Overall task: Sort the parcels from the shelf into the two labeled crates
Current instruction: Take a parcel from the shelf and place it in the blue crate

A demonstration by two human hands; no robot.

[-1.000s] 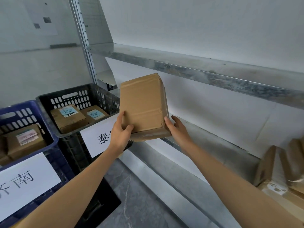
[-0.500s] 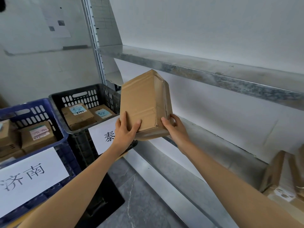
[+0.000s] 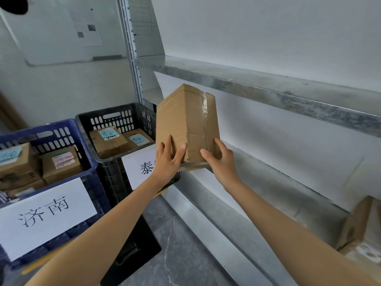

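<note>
1. Parcels (image 3: 362,223) not yet sorted sit at the far right of the shelf (image 3: 288,182), close by your right forearm. A careless swing back could nudge one over the lip.
2. To your left the blue crate (image 3: 61,129) and the black crate (image 3: 115,109) stand side by side, each with boxes inside and a white sign (image 3: 45,215) on its front. Their rims are so close that a loose toss could land in the wrong one.
3. Your held parcel (image 3: 185,124) is upright in the air between the shelf and the black crate, with its taped seam toward you. No address note shows on the faces in view, so dropping it before you find one risks a mis-sort.
4. Your left hand (image 3: 168,162) lies along the left face, thumb hooked over the near edge. Your right hand (image 3: 221,164) cups the lower right corner. Both sets of fingers are grasping the parcel, but low down, so the tall top may tip away as you turn it.
5. Check the small notes (image 3: 108,134) on the crated boxes against yours. They are handwritten and easy to misread.
</note>
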